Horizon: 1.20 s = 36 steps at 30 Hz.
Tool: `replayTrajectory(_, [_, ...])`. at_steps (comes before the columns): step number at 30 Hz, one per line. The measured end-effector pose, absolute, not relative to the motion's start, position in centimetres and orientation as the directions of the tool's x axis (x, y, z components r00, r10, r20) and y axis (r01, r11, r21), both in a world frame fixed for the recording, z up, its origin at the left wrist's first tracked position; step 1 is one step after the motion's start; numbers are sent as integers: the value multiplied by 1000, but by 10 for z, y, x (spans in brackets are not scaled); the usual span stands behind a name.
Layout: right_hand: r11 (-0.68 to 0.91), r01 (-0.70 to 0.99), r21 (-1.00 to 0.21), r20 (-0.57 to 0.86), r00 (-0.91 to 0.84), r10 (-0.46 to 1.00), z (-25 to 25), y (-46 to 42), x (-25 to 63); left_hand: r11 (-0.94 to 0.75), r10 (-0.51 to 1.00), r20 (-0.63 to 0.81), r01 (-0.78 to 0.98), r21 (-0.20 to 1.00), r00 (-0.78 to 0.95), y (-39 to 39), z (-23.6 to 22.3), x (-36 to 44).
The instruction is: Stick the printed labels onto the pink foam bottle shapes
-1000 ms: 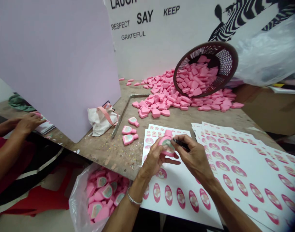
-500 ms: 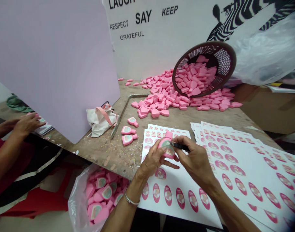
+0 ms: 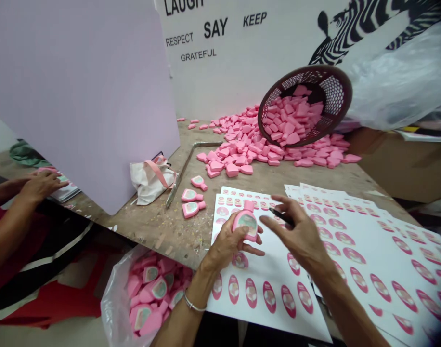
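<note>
Smoothing the label looks like the step in hand; it is best done from the middle outward, with the body steadied by its edges and the tool's tip clear of the print. The left hand (image 3: 224, 243) grips the pink bottle (image 3: 246, 222), thumb on its label, above the sticker sheet (image 3: 265, 264). The right hand (image 3: 303, 234) is beside it, thumb and forefinger parted, a slim black tool (image 3: 282, 216) held among the fingers. The bottle is broad-bodied, neck up, its label pale green.

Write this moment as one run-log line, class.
left hand: holding pink bottle | right hand: holding black tool, clear of bottle | sticker sheet: beneath bottle
</note>
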State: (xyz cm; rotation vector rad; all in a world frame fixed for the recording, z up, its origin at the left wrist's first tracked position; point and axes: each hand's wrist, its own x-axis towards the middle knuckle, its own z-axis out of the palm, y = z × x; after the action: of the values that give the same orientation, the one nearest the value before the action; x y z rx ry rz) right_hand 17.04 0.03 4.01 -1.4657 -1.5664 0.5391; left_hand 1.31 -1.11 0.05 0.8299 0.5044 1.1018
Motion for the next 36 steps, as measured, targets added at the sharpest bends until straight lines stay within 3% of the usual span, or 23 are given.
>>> replayTrajectory(4, [143,384,-912,189,86,978,18,6,152,262,905,4,-566,782,425,-15,0,17])
replayTrajectory(11, [30,262,-965,85,201,976,4,15,167,327,881,21,-641,694,472,-16,-7,9])
replayTrajectory(18, [32,285,-958,27,-21,999,7,2,160,440,858,-31,-701,562,513,-14,-6,16])
replayTrajectory(24, [-28,220,-975,-39,-45,998,-9,6,149,423,904,-170,-751,507,394,-11,-5,27])
replayTrajectory(27, [-53,239,-970,-66,-49,997,-19,10,148,368,930,-213,-738,566,300,-10,-8,34])
replayTrajectory(31, [-27,296,-955,-20,26,999,-27,21,157,251,967,-154,-644,723,204,-13,-13,32])
replayTrajectory(34, [60,462,-885,98,60,993,-23,45,176,221,975,-178,-524,823,132,-12,-16,7])
replayTrajectory(36, [93,612,-786,148,40,988,-18,73,187,194,976,-216,-351,916,-24,-6,-21,-19])
